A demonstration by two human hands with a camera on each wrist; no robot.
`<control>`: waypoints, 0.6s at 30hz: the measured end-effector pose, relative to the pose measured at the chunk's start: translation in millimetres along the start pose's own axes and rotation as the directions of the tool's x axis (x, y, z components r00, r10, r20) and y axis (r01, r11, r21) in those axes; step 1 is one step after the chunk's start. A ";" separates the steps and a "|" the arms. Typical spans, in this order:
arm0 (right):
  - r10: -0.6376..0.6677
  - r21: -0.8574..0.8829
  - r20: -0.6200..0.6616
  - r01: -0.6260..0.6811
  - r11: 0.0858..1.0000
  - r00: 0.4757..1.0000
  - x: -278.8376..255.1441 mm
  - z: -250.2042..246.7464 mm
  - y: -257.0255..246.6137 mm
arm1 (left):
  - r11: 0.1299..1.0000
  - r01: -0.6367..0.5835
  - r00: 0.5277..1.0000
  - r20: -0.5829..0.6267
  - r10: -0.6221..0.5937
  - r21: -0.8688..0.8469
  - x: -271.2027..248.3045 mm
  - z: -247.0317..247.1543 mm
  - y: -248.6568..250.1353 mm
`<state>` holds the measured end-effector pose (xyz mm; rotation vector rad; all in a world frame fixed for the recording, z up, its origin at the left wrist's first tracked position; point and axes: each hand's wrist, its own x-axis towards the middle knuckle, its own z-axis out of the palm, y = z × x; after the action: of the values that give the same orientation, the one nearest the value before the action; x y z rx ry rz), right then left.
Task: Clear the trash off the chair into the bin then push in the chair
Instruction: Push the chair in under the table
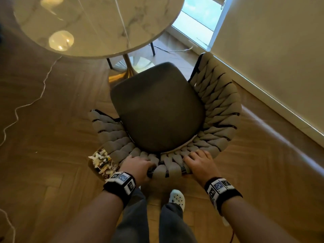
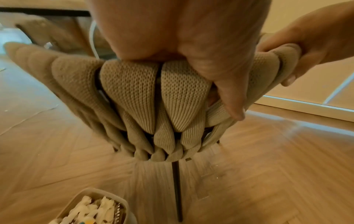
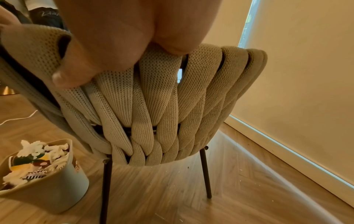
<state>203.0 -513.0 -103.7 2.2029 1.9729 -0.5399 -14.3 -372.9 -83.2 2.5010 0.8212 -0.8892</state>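
Legible text: none. Wristbands (image 1: 122, 181) carry black-and-white square marker patterns, no letters. Wrappers in the bin (image 3: 47, 188) show print too blurred to read.

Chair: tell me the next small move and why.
Probably push the chair straight forward toward the table. Its seat looks bare, the bin holds the trash, and the left hand and right hand grip the backrest top.
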 end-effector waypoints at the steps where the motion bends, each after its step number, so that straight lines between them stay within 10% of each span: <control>1: 0.006 -0.001 -0.012 -0.006 1.000 1.000 3.2 0.2 1.0 | 1.000 0.009 1.000 -0.015 -0.009 0.007 1.4 -0.9 -0.9; 18: -0.010 -0.026 0.022 0.011 1.000 1.000 148.9 -63.7 37.5 | 0.999 0.044 0.993 -0.108 -0.041 0.022 95.1 -83.3 -75.4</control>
<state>262.5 -357.8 -102.0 2.1629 1.9703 -0.5340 36.2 -235.1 -95.1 2.5803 0.9066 -0.7881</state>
